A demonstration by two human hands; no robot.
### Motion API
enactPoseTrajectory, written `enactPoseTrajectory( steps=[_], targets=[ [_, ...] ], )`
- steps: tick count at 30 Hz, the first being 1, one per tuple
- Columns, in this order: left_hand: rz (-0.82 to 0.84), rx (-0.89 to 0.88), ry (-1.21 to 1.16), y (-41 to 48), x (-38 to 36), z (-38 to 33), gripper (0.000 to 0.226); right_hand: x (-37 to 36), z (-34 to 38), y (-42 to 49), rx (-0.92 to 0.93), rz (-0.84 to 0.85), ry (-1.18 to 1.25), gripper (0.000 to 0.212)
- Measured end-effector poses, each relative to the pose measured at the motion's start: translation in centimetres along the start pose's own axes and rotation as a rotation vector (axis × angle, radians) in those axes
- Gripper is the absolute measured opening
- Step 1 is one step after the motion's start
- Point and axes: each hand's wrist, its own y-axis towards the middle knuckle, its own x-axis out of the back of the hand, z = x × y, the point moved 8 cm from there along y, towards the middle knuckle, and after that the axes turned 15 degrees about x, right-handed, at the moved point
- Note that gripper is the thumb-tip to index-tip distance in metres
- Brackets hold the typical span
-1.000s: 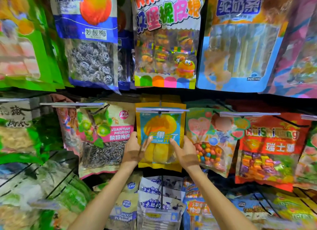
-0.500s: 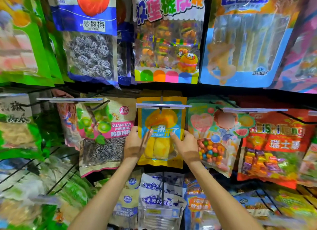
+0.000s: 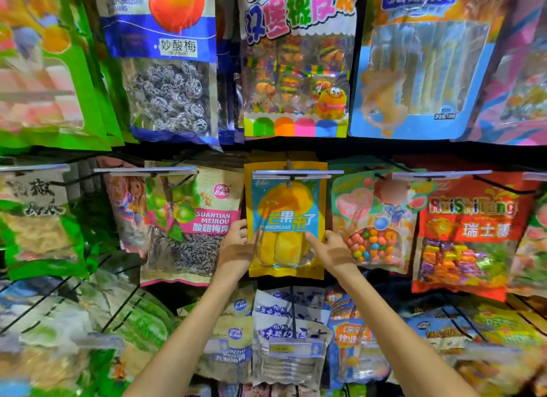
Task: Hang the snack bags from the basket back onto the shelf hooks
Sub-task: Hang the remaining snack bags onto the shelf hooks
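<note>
**Both my hands on the mango bag at the middle hook**

I hold the mango bag point(image 3: 285, 219) with both hands, in the middle row of the shelf. My left hand point(image 3: 236, 248) grips its left edge: the thumb lies on the front of the bag and the other fingers are curled around the side. My right hand point(image 3: 331, 251) pinches the right edge in the same way, with one finger on the front just under the blue label.

The bag is upright and flat against the row. Its top is at the hook point(image 3: 288, 171), whose wire crosses the top edge behind the clear price strip point(image 3: 296, 174). I cannot tell if the hole of the bag is fully on the wire.

Just beside my left hand hangs the plum bag point(image 3: 192, 219), and just beside my right hand the candy bag point(image 3: 373, 219) with coloured balls. Further to the right is the red sweets bag point(image 3: 470, 233). In the row above, the burger gummy bag point(image 3: 296, 56) hangs over the mango bag. Below my arms, white and blue bags point(image 3: 291, 331) hang on a lower hook.
</note>
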Motion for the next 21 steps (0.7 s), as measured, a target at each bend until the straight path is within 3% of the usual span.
enactPoseTrajectory(
  steps=[2,4,6,12,14,17,21],
  targets=[
    [0.057,0.007,-0.034,-0.5,0.0,0.0,0.036,-0.1,-0.3,-0.8,-0.025,0.027,-0.028,0.043],
    [0.069,-0.001,-0.025,-0.9,0.2,0.0,0.047,-0.1,-0.5,-1.5,-0.03,0.094,-0.104,0.045],
    [0.046,-0.026,0.114,-2.0,0.3,-0.3,0.053,-0.1,-0.8,-2.0,-0.029,0.181,-0.23,0.042],
    [-0.036,-0.072,0.553,-4.3,0.5,0.1,0.027,0.5,-0.5,-3.6,0.016,0.324,-0.479,0.036],
    [-0.052,-0.104,0.731,-4.8,0.4,0.0,0.029,1.3,0.5,-4.3,0.082,0.339,-0.614,0.024],
    [-0.106,-0.142,0.964,-6.2,0.1,-0.5,0.033,2.3,1.0,-5.2,0.172,0.348,-0.762,0.032],
    [-0.175,-0.177,1.212,-8.6,-1.1,-1.4,0.033,4.0,1.3,-6.7,0.267,0.361,-0.891,0.027]
  ],
)
